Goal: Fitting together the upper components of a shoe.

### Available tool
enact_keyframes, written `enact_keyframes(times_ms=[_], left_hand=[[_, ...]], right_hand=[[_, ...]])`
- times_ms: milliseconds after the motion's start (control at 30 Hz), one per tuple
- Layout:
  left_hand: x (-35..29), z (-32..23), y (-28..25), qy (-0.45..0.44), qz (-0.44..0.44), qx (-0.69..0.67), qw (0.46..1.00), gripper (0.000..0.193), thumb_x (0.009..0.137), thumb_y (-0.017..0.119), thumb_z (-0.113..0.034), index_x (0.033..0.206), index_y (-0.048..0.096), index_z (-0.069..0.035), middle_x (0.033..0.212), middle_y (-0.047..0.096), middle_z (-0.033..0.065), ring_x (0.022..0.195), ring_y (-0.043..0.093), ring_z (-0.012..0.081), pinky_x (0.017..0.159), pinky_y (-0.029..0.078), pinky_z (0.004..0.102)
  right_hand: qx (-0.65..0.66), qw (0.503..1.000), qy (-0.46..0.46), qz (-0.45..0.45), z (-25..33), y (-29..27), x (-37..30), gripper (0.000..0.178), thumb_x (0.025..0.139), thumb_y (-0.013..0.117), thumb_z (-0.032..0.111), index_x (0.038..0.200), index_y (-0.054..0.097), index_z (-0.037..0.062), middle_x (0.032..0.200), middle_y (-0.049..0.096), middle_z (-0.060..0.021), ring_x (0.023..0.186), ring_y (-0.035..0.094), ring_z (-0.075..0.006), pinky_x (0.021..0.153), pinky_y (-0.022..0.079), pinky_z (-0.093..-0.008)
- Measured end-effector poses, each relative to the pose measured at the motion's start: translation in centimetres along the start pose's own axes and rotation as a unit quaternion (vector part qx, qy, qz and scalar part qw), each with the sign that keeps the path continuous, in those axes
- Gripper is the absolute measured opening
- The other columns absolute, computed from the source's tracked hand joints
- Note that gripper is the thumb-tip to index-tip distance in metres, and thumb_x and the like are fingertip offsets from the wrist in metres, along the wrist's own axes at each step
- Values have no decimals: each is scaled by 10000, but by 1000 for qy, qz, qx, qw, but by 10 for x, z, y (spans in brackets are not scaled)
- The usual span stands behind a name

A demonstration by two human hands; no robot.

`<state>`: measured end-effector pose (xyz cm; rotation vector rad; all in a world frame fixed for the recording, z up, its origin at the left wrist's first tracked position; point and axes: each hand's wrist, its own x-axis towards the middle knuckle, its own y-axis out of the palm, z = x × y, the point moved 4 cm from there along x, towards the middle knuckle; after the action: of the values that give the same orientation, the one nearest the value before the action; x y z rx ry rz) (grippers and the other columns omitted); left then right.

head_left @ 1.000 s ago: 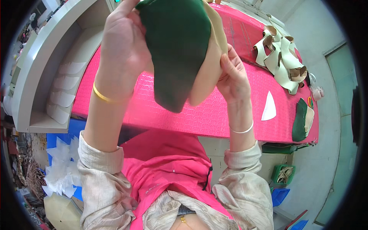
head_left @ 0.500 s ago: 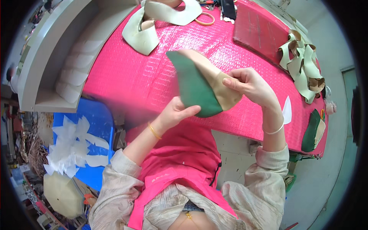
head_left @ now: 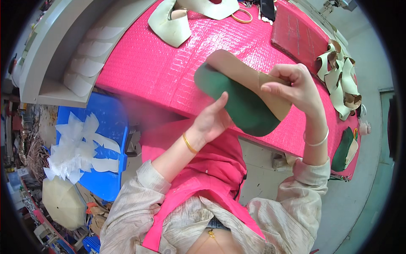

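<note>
A curved leather-like piece (head_left: 249,106), green on one part and beige along the other, is held over the near edge of the pink-covered table. My right hand (head_left: 296,86) pinches its beige end between thumb and bent fingers. At the green side is my left hand (head_left: 211,120), with the thumb lying over the front and the fingers hidden behind the piece. A similar green and cream piece (head_left: 343,149) lies at the table's right end.
Pale green cut pieces lie at the back (head_left: 171,27) and in a pile (head_left: 338,80) on the right. A dark red board (head_left: 298,36) and a tape ring (head_left: 242,16) are on the table. A blue bin (head_left: 114,186) with white scraps stands left, below a grey shelf (head_left: 50,55).
The green and beige piece has turned and moved right, with my right hand at its beige end. My left thumb now points upward instead of along the lower edge. The view has shifted slightly.
</note>
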<state>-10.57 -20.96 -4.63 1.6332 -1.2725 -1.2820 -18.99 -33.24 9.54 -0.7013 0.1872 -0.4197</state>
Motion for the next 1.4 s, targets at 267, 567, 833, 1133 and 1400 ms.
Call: enact_keyframes(times_ms=[267, 567, 833, 1133, 1400], left_hand=[[-57, -18, -50, -110, -110, 218, 963, 268, 864, 485, -187, 1058, 524, -8, 1011, 568, 129, 975, 542, 251, 832, 441, 368], [9, -12, 38, 364, 11, 779, 511, 425, 611, 624, -12, 1015, 493, -27, 1000, 520, 156, 938, 506, 320, 769, 437, 365], [21, -24, 29, 377, 34, 761, 527, 137, 636, 600, -27, 764, 579, -69, 721, 596, 74, 656, 572, 265, 594, 441, 350], [23, -25, 41, 369, 39, 808, 458, 123, 631, 608, -52, 733, 548, -83, 693, 556, 40, 649, 545, 232, 590, 390, 330], [29, -23, 49, 347, 40, 839, 418, 100, 645, 597, -82, 734, 558, -105, 688, 537, 37, 645, 525, 243, 575, 392, 347]], right_hand=[[-331, 933, -91, 113, -13, -1, -2, 111, 645, 656, 140, 687, 595, 57, 595, 558, -78, 692, 558, -239, 736, 410, -336], [337, 939, 68, -15, -23, 33, 66, 352, 857, 501, 261, 1132, 508, 42, 1025, 540, -66, 960, 499, -128, 824, 401, -259], [-440, 893, 44, 79, -42, 47, -25, 302, 673, 553, 26, 971, 510, 50, 891, 513, -124, 755, 577, -264, 604, 469, -354], [-493, 867, -48, -61, -47, 49, -27, 97, 642, 572, 91, 724, 525, 69, 674, 545, -58, 621, 590, -196, 526, 473, -304], [-500, 862, -39, -73, -60, 48, -24, 73, 640, 571, 107, 675, 511, 87, 643, 530, -50, 603, 585, -198, 529, 469, -310]])
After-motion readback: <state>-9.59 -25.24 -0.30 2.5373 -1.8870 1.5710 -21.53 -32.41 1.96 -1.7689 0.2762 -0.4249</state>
